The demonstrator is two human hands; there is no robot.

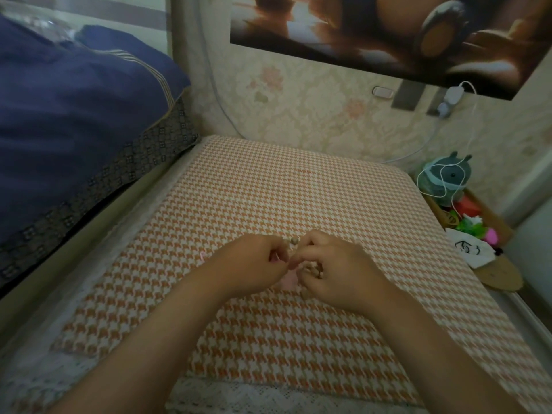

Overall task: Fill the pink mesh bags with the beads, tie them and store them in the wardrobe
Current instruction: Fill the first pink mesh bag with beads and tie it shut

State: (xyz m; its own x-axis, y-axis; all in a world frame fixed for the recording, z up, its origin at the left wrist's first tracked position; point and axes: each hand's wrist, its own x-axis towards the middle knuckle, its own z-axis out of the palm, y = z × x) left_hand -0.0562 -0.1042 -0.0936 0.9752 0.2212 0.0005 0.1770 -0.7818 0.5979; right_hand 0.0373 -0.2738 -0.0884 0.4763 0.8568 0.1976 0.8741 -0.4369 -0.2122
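One pink bag [289,279] is pinched between left hand [254,264] and right hand [336,271].

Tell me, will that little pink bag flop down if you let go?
Probably yes: the pink mesh bag looks crumpled between the left hand and right hand, so it seems soft and floppy. It is likely light, since only pinches hold it. The round beads just beyond the hands might roll if nudged on the cushion.
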